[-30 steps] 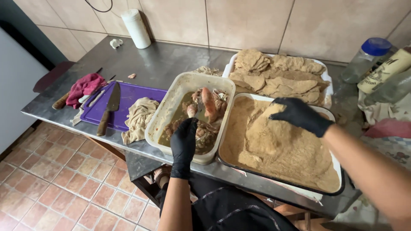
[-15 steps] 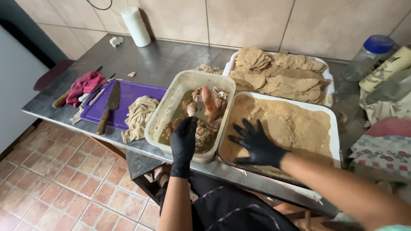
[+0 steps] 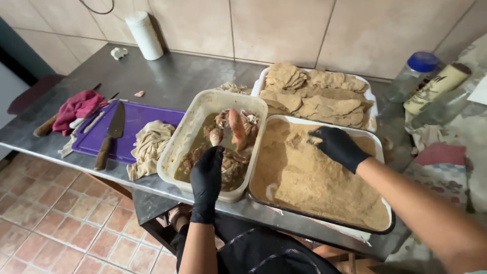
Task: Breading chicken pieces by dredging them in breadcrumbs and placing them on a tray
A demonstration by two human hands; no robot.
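Note:
My left hand, in a black glove, reaches into a white plastic tub of meat pieces in brown marinade; its fingers are down among the meat, and I cannot tell whether they grip a piece. My right hand, also gloved, presses down flat on breadcrumbs in a dark-rimmed tray, at the tray's far end. Behind the two containers a white tray holds a pile of breaded cutlets.
On the steel counter to the left lie a purple cutting board with a knife, a beige cloth and a red cloth. A white roll stands by the tiled wall. Bottles stand at right.
My right hand moved from the near left part of the crumb tray back to its far end. The left hand has stayed in the tub.

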